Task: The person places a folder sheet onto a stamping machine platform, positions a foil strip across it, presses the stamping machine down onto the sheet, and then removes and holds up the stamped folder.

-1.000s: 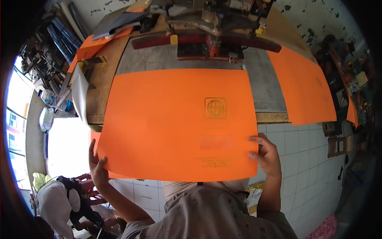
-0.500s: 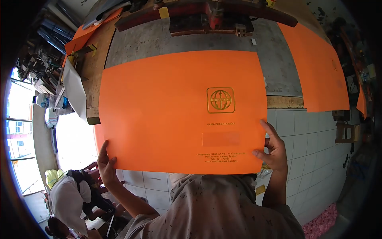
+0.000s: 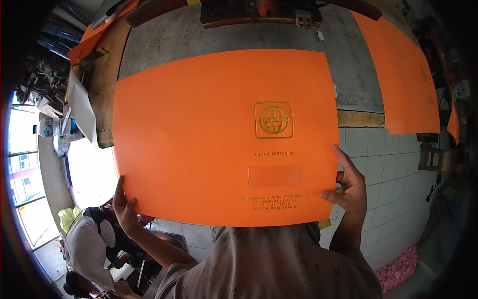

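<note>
A large orange sheet (image 3: 189, 139) is held up in front of my body, its printed side toward me. Gold print shows on its right half: a globe emblem (image 3: 274, 120) in a square frame, lines of text, and a blank rectangular panel (image 3: 275, 176). My left hand (image 3: 125, 205) grips the sheet's lower left edge, thumb in front. My right hand (image 3: 347, 184) pinches the lower right edge, with some fingers hidden behind it. Beyond the sheet's top edge lies a grey metal plate (image 3: 199, 37) on the workbench.
A dark red press part (image 3: 259, 15) spans the bench's far side. Another orange sheet (image 3: 403, 79) lies at the right, overhanging the edge. A white sheet (image 3: 82, 107) hangs at the left. A person in a white top (image 3: 87, 244) is at the lower left.
The view has tilted down, so the press sits higher in the picture. The sheet appears larger and its gold print clearer. Both hands still hold it.
</note>
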Motion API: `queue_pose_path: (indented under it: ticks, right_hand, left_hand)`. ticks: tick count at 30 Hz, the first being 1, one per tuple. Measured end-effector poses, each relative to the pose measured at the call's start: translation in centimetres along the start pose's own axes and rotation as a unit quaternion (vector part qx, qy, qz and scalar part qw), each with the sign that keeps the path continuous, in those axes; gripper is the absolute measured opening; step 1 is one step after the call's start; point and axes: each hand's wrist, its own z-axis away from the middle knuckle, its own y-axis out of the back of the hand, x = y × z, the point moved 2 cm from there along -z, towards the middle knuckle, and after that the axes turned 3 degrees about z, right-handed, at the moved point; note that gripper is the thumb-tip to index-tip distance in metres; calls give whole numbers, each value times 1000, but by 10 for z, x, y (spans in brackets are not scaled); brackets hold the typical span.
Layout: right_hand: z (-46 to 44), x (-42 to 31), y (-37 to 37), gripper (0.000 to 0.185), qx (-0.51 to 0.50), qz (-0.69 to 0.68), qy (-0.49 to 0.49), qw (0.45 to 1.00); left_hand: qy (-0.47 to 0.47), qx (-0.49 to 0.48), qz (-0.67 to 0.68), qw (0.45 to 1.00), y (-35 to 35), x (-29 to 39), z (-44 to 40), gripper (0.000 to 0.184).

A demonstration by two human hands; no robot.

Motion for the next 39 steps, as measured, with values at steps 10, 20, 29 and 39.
queue_pose_path:
  ticks: [10, 20, 29, 39]
  right_hand:
    - [0, 1, -4, 97, 12, 2, -16, 1000]
    - [5, 6, -5, 99, 20, 20, -29, 999]
    - [4, 11, -8, 100, 28, 12, -22, 999]
    - [5, 10, -9, 102, 25, 16, -24, 999]
  left_hand:
    - [15, -13, -10, 1000, 12, 1, -3, 88]
    - [6, -31, -11, 999, 16, -3, -11, 89]
    - [4, -32, 0, 999, 15, -1, -11, 88]
    - [-9, -13, -7, 1000, 10, -1, -13, 91]
